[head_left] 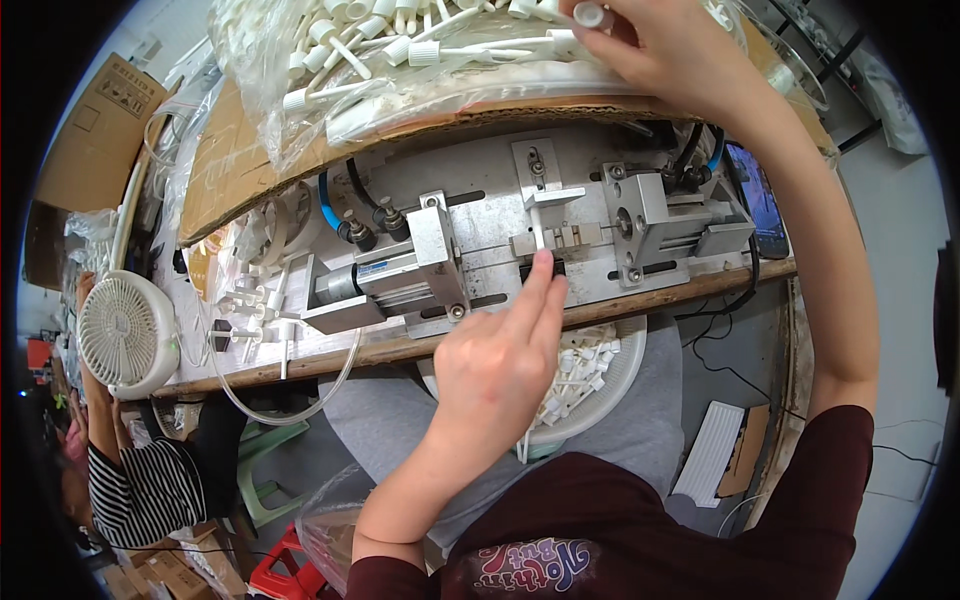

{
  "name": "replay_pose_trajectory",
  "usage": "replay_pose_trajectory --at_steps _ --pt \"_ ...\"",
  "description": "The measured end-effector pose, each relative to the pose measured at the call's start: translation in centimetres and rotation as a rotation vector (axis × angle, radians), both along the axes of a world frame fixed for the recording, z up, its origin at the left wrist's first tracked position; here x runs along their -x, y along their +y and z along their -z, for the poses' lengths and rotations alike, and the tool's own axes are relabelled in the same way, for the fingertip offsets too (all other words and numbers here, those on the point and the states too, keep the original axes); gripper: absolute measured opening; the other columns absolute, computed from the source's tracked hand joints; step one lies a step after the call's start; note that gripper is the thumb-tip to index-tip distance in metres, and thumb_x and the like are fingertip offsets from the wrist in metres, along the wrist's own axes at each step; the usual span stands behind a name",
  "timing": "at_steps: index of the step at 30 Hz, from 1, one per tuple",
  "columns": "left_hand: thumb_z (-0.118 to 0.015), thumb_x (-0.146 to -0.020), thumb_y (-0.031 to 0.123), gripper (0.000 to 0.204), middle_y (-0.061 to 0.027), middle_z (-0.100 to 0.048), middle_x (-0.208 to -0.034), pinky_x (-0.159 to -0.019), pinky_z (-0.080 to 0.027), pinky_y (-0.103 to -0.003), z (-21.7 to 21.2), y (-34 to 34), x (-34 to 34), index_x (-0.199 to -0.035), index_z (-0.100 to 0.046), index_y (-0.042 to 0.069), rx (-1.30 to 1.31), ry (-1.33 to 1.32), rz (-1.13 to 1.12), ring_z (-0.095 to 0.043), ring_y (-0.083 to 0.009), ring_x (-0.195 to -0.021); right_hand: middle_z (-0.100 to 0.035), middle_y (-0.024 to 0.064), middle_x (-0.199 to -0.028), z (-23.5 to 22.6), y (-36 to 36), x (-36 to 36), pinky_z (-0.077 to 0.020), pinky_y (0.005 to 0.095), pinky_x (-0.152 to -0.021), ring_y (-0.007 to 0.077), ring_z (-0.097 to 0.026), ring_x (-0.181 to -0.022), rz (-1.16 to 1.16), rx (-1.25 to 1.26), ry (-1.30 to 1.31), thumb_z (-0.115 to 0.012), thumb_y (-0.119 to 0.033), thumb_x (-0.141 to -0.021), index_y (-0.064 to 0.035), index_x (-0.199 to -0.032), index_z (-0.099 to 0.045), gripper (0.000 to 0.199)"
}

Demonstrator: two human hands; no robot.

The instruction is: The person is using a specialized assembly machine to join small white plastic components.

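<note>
My left hand [492, 362] reaches to the middle of a metal fixture, index and middle fingers stretched out side by side. Their tips touch the near end of a white plastic stick [538, 222] set in the small metal holder [575, 237]. The left thumb is hidden. At the top, my right hand [650, 50] is closed in a pinch on a white plastic cap [590, 15]; its far side is out of view. Beside that hand lies a heap of white capped sticks [425, 52] in clear plastic on a cardboard sheet [225, 180].
Metal pneumatic cylinders flank the holder, one left [385, 275] and one right [690, 225]. A white basket [635, 375] of white parts sits at my lap. A phone [757, 205] lies at the right. A white fan [128, 335] stands left, near another person in a striped top [150, 490].
</note>
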State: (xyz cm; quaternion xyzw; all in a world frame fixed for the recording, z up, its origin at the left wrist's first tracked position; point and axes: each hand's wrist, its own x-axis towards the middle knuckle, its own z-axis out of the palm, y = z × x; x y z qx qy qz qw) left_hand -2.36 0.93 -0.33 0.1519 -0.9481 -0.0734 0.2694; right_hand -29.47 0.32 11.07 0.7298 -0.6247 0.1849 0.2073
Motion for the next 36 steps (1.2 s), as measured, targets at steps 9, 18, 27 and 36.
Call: replay_pose_trajectory --at_steps 9,18,27,36 --pt "-0.072 -0.077 0.007 0.024 -0.0135 -0.071 -0.120 -0.053 -0.048 -0.026 -0.8 -0.6 0.4 -0.100 -0.075 0.002 -0.048 -0.014 0.044 -0.060 -0.0135 -0.052 -0.067 0.0064 -0.088 -0.6 5.7 -2.9 -0.0447 0.0250 -0.067 0.0118 -0.058 -0.074 0.033 0.058 -0.980 -0.069 -0.015 -0.090 -0.0015 -0.108 -0.065 0.023" --pt "-0.084 -0.072 0.006 0.036 -0.0103 -0.074 -0.108 -0.069 -0.059 -0.032 -1.8 0.3 -0.4 -0.106 -0.073 0.003 -0.323 0.294 0.109 -0.072 -0.0228 -0.076 -0.066 0.0017 -0.078 4.9 10.0 -9.7 -0.0433 0.0177 -0.048 0.0032 -0.057 -0.055 0.086 -0.380 -1.712 -0.070 -0.011 -0.093 -0.0024 -0.101 -0.061 0.014" --pt "-0.080 -0.074 0.002 0.032 -0.0117 -0.072 -0.112 -0.069 -0.057 -0.033 -1.5 0.2 -1.1 -0.105 -0.072 0.001 -0.292 0.235 0.088 -0.070 -0.0227 -0.079 -0.067 0.0061 -0.094 6.4 11.3 -9.8 -0.0521 0.0212 -0.070 0.0065 -0.063 -0.082 0.019 -0.097 -1.623 -0.067 -0.002 -0.093 0.0042 -0.119 -0.062 0.027" --pt "-0.078 -0.077 0.012 0.027 -0.0027 -0.072 -0.119 -0.057 -0.051 -0.031 -1.4 -0.4 0.2 -0.102 -0.073 0.007 -0.044 -0.083 -0.010 -0.065 -0.0195 -0.062 -0.057 0.0266 -0.134 5.0 12.5 -10.3 -0.0534 0.0344 -0.093 0.0280 -0.065 -0.114 -0.061 -0.036 -1.393 -0.043 -0.016 -0.103 0.0100 -0.140 -0.048 0.046"
